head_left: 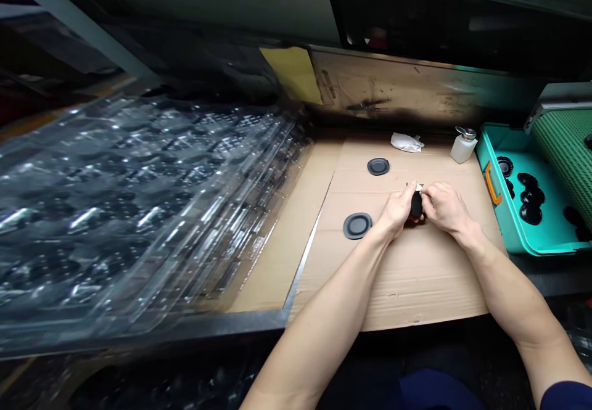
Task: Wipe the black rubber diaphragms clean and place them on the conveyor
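Observation:
My left hand [396, 211] is closed around a small black rounded part [416, 204], held on edge just above the cardboard. Against the right side of that part, the bent fingers of my right hand [446, 205] are pressed together. A small white bit [419, 187] shows at the top between both hands; what it is I cannot make out. To the left of my hands, a dark grey oval disc [357, 225] with a raised rim lies flat. A second, similar disc [378, 166] lies farther back.
Stacked clear plastic trays [139, 200] fill the left side. Cardboard [393, 293] covers the bench. Behind my hands are a crumpled white cloth [407, 142] and a pump bottle [463, 147]. At right, a teal bin [520, 240] holds several black parts, beside a green conveyor belt [567, 145].

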`<act>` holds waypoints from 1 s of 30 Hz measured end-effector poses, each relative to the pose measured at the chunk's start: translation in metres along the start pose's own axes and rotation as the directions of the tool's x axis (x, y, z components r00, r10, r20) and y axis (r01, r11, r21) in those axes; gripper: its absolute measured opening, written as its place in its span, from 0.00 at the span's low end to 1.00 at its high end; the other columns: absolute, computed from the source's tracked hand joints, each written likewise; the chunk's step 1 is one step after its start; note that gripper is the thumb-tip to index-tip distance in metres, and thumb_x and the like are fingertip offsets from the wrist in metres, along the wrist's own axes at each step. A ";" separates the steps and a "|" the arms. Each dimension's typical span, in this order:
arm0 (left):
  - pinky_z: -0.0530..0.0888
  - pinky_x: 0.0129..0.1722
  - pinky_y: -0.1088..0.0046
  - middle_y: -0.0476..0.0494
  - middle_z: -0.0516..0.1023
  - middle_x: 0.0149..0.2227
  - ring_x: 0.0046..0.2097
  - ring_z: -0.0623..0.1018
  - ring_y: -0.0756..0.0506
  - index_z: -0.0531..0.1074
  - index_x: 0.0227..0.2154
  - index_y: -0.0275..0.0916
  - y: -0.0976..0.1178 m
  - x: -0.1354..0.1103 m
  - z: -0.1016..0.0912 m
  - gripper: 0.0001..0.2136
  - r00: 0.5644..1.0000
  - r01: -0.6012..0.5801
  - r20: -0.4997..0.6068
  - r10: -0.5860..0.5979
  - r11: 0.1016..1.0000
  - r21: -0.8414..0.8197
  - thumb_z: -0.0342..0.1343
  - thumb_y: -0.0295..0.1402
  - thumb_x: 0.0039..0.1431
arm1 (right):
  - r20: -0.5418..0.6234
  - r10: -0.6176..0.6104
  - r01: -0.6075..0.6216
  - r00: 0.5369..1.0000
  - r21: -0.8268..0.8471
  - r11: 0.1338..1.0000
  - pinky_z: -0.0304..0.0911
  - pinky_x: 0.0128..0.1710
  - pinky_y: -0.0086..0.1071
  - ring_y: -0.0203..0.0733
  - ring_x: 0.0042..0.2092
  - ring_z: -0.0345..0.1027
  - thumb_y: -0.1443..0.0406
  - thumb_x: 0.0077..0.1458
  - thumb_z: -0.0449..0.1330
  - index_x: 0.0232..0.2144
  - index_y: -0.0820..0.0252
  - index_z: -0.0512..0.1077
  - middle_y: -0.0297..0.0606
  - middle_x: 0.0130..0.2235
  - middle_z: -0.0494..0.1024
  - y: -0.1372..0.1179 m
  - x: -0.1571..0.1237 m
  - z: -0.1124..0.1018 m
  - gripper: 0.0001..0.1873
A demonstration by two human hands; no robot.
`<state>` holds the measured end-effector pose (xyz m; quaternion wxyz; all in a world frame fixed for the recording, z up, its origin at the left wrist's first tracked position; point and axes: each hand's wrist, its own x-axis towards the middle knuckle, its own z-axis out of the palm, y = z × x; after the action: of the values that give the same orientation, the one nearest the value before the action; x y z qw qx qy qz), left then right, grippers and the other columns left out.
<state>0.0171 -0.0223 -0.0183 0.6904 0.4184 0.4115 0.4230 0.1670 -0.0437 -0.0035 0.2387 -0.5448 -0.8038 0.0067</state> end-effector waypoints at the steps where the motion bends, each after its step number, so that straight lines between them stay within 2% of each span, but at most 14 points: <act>1: 0.65 0.17 0.74 0.43 0.72 0.16 0.17 0.73 0.47 0.72 0.20 0.36 0.000 0.000 0.000 0.27 1.000 -0.010 0.001 0.010 1.000 0.014 0.56 0.55 0.64 | -0.001 -0.011 0.011 1.000 -0.021 1.000 0.66 0.49 0.36 0.46 0.43 0.72 0.66 0.68 0.52 0.39 0.58 0.77 0.44 0.40 0.80 -0.001 0.000 -0.001 0.12; 5: 0.67 0.18 0.73 0.44 0.72 0.16 0.17 0.72 0.48 0.72 0.19 0.37 -0.002 0.000 0.001 0.26 1.000 -0.030 -0.004 0.030 0.999 0.037 0.56 0.54 0.64 | -0.023 -0.024 0.022 0.999 -0.054 0.998 0.65 0.48 0.35 0.46 0.43 0.72 0.66 0.68 0.51 0.39 0.59 0.77 0.45 0.40 0.80 -0.006 0.000 -0.002 0.14; 10: 0.67 0.18 0.73 0.43 0.73 0.16 0.18 0.72 0.48 0.71 0.18 0.37 -0.008 0.003 -0.002 0.27 0.993 -0.118 -0.008 0.120 0.984 0.132 0.56 0.54 0.63 | 0.055 0.083 -0.079 0.995 -0.069 0.995 0.64 0.44 0.34 0.45 0.40 0.72 0.67 0.65 0.54 0.36 0.58 0.77 0.42 0.37 0.81 -0.008 0.002 -0.005 0.11; 14: 0.68 0.18 0.73 0.44 0.72 0.15 0.17 0.72 0.48 0.71 0.18 0.37 -0.010 0.003 -0.002 0.27 0.995 -0.092 -0.026 0.096 0.988 0.127 0.56 0.54 0.63 | 0.053 0.071 -0.069 0.996 -0.046 0.997 0.63 0.44 0.33 0.44 0.39 0.72 0.67 0.65 0.54 0.36 0.58 0.77 0.42 0.36 0.80 -0.009 0.002 -0.007 0.11; 19: 0.67 0.19 0.73 0.44 0.72 0.16 0.18 0.72 0.48 0.71 0.18 0.37 -0.011 0.003 -0.002 0.27 0.989 -0.147 0.003 0.149 0.975 0.166 0.56 0.55 0.62 | 0.049 0.091 -0.089 0.995 -0.041 0.995 0.62 0.42 0.32 0.43 0.38 0.71 0.68 0.63 0.55 0.32 0.58 0.75 0.40 0.35 0.80 -0.008 0.001 -0.006 0.10; 25: 0.68 0.19 0.73 0.43 0.73 0.16 0.18 0.73 0.47 0.73 0.18 0.36 -0.011 0.002 -0.003 0.28 0.990 -0.143 0.013 0.143 0.971 0.190 0.54 0.54 0.64 | 0.034 0.063 -0.061 0.997 -0.047 0.997 0.62 0.45 0.33 0.43 0.38 0.70 0.67 0.64 0.55 0.32 0.57 0.74 0.41 0.36 0.80 -0.008 0.000 -0.006 0.10; 28: 0.67 0.18 0.74 0.44 0.72 0.16 0.18 0.72 0.48 0.72 0.17 0.36 -0.011 0.001 -0.001 0.27 0.989 -0.147 0.010 0.148 0.970 0.196 0.56 0.53 0.64 | 0.054 0.100 -0.097 0.994 -0.054 0.994 0.62 0.44 0.33 0.43 0.38 0.71 0.68 0.63 0.55 0.32 0.57 0.75 0.41 0.36 0.81 -0.010 0.000 -0.007 0.09; 30: 0.67 0.18 0.74 0.43 0.72 0.16 0.18 0.72 0.48 0.72 0.18 0.35 -0.009 0.000 -0.001 0.26 0.994 -0.105 0.005 0.106 0.983 0.154 0.57 0.52 0.64 | 0.079 0.123 -0.121 0.989 -0.026 0.992 0.62 0.42 0.32 0.43 0.37 0.72 0.68 0.61 0.56 0.31 0.57 0.75 0.39 0.35 0.81 -0.011 0.000 -0.008 0.08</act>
<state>0.0188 -0.0245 -0.0268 0.6322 0.4910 0.4211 0.4265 0.1604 -0.0501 0.0064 0.1998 -0.5946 -0.7780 0.0347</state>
